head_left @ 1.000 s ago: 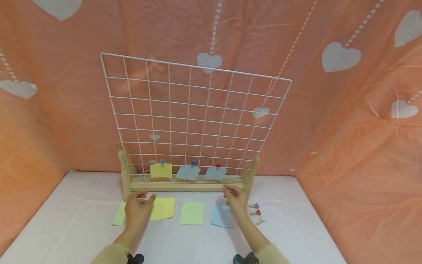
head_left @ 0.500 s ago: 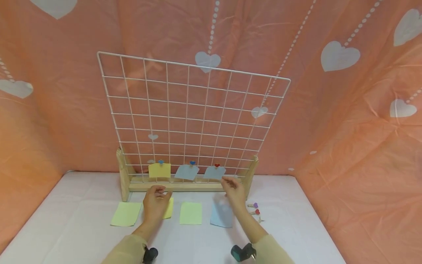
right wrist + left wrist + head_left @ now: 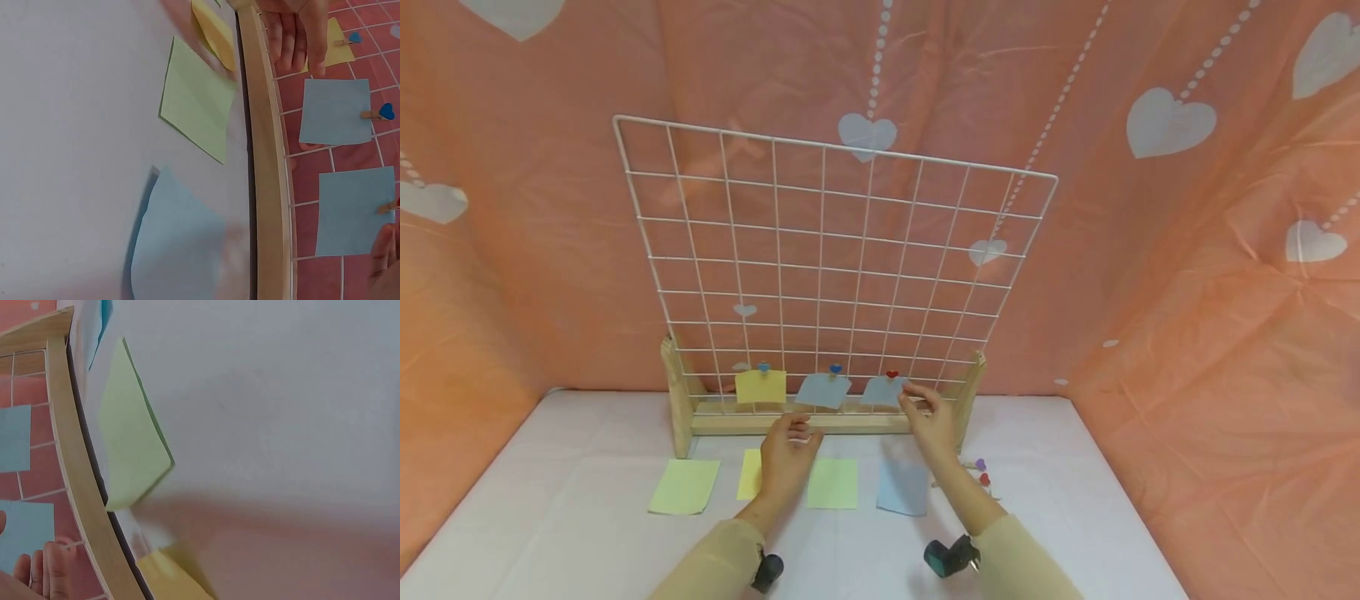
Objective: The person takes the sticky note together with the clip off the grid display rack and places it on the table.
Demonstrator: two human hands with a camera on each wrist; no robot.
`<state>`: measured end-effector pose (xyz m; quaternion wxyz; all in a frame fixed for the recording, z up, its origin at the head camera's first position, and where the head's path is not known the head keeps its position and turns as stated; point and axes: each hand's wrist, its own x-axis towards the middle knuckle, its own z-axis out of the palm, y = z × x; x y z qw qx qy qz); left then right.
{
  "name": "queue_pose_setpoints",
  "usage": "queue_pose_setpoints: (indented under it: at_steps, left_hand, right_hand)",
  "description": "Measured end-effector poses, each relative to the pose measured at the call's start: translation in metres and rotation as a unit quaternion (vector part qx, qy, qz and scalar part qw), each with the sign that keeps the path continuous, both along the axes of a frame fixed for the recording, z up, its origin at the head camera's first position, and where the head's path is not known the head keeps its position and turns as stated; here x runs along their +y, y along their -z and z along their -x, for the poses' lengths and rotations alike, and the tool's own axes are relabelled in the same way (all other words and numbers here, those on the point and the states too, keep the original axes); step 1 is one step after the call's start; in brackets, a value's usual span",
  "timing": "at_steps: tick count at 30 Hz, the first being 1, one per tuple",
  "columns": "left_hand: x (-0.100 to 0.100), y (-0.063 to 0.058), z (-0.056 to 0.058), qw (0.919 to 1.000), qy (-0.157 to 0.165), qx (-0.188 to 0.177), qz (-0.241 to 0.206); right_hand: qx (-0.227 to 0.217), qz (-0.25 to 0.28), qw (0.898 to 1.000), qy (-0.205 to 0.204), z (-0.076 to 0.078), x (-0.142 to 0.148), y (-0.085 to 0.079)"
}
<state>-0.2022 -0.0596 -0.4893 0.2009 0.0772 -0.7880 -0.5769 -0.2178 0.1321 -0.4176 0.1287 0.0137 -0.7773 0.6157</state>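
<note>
Three paper notes are clipped low on the white wire grid [image 3: 823, 267]: a yellow note [image 3: 761, 387], a middle blue note [image 3: 822, 391] and a right blue note [image 3: 880, 391]. Heart-topped wooden pegs hold them; the red heart peg [image 3: 892, 375] is on the right blue note. My right hand [image 3: 931, 425] is at that note's right edge, thumb and forefinger near the peg; contact is unclear. Below the middle blue note hovers my left hand [image 3: 788, 454], fingers loosely bent and holding nothing. It partly covers a yellow note [image 3: 749, 475] on the table.
On the white table [image 3: 587, 467] lie a pale green note [image 3: 685, 487], another green note [image 3: 832, 483] and a blue note [image 3: 902, 487]. Several small pegs, one with a purple heart [image 3: 980, 464], lie at right, partly behind my right forearm. A wooden stand [image 3: 801, 425] supports the grid.
My left hand has moved right, from between the pale green and yellow notes to beyond the yellow one. My right hand has risen towards the right blue note's edge. The clipped notes stay in place.
</note>
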Motion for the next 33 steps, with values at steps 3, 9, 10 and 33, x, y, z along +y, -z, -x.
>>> queue_pose_setpoints:
  at_steps: [3,9,10,33]
  left_hand:
    - [0.006,0.002,0.002,1.0,0.007,-0.001,0.003]
    - [0.018,0.004,0.005,0.9991,0.039,-0.003,0.014]
    - [0.02,0.003,0.006,0.9989,0.046,0.001,0.011]
    - [0.051,-0.015,0.022,0.9813,0.159,-0.007,0.108]
  right_hand:
    - [0.001,0.002,1.0,-0.004,0.002,0.001,0.001]
    - [0.022,-0.002,1.0,-0.007,0.01,0.004,0.004]
    - [0.029,-0.005,1.0,-0.006,0.014,0.005,0.007]
    - [0.082,-0.184,0.977,-0.067,0.048,-0.001,0.014]
